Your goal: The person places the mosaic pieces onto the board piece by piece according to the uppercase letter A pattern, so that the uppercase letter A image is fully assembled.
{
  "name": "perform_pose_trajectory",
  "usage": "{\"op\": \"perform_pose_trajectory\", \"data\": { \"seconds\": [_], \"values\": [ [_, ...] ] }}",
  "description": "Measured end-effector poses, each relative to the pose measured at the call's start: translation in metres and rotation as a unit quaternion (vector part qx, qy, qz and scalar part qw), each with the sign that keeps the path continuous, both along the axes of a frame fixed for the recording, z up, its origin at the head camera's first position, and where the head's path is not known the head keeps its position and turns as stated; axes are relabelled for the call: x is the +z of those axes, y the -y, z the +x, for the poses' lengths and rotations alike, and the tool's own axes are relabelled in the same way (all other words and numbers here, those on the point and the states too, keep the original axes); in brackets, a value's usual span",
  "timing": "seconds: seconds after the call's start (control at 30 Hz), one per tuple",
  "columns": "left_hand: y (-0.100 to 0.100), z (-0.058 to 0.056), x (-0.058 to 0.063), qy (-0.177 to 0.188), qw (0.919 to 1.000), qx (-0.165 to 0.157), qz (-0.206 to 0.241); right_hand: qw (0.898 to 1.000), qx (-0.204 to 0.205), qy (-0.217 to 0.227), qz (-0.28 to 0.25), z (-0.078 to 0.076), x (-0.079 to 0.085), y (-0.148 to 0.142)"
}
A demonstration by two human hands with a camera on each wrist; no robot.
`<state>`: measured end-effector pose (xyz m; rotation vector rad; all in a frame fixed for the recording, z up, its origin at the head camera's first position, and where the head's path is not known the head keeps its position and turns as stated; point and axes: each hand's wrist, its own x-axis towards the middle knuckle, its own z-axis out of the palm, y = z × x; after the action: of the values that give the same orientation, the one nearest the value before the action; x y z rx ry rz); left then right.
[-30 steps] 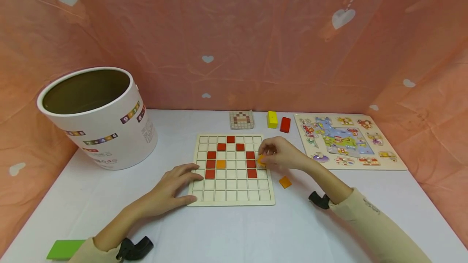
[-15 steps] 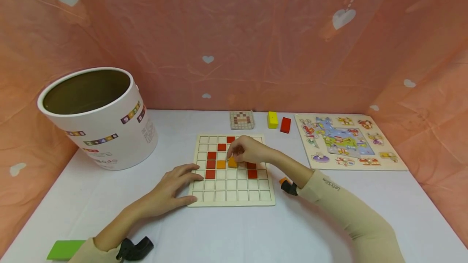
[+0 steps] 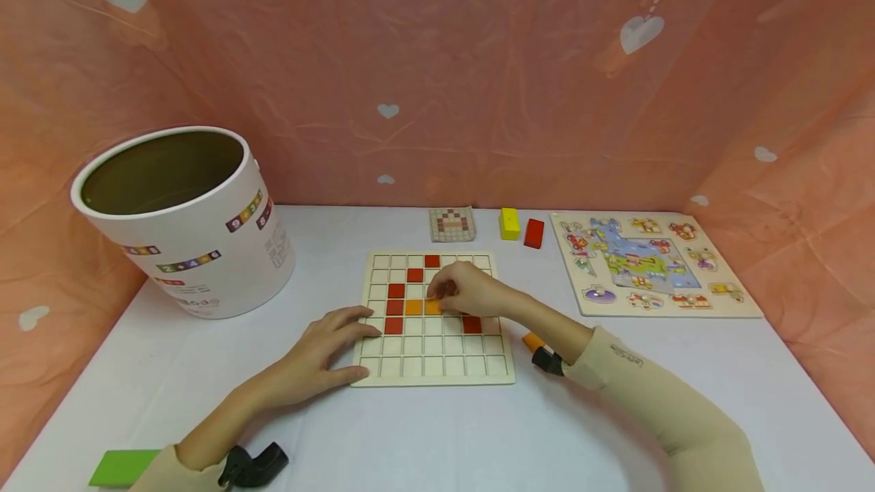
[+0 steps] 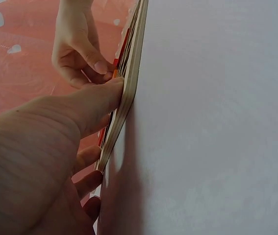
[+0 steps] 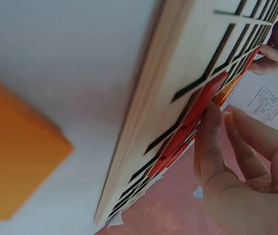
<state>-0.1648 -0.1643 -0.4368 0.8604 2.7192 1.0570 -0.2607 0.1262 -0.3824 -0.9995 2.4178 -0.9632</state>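
Note:
A square wooden grid board (image 3: 434, 367) lies on the white table with several red tiles (image 3: 394, 325) set in its cells. Along its left edge rests my left hand (image 3: 314, 359), fingers spread and thumb (image 4: 97, 98) at the rim. My right hand (image 3: 472, 291) is over the middle of the board, thumb and forefinger pinching an orange tile (image 3: 432, 307) low in a cell. Directly left of that tile sits another orange tile (image 3: 413, 307). Some red tiles on the right side are hidden by the right hand. A loose orange tile (image 5: 21, 152) lies right of the board.
A small pattern card (image 3: 452, 225), a yellow block (image 3: 509, 224) and a red block (image 3: 534, 233) stand behind the board. At the right lies a picture puzzle board (image 3: 656, 264); a large white bucket (image 3: 205, 264) is at the left, a green piece (image 3: 123, 468) front left.
My right hand has moved left from the board's right edge to the middle, carrying the orange tile, which now sits lower in its cell. The left hand has stayed put.

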Motion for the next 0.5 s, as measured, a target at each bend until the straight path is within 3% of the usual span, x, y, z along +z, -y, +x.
{"op": "perform_pose_trajectory", "data": {
  "seconds": [0.5],
  "values": [
    [0.000, 0.000, -0.001, -0.001, 1.0000, -0.003, 0.001, 0.993, -0.025, 0.065, -0.093, 0.019, 0.000, -0.029]
  ]
}}
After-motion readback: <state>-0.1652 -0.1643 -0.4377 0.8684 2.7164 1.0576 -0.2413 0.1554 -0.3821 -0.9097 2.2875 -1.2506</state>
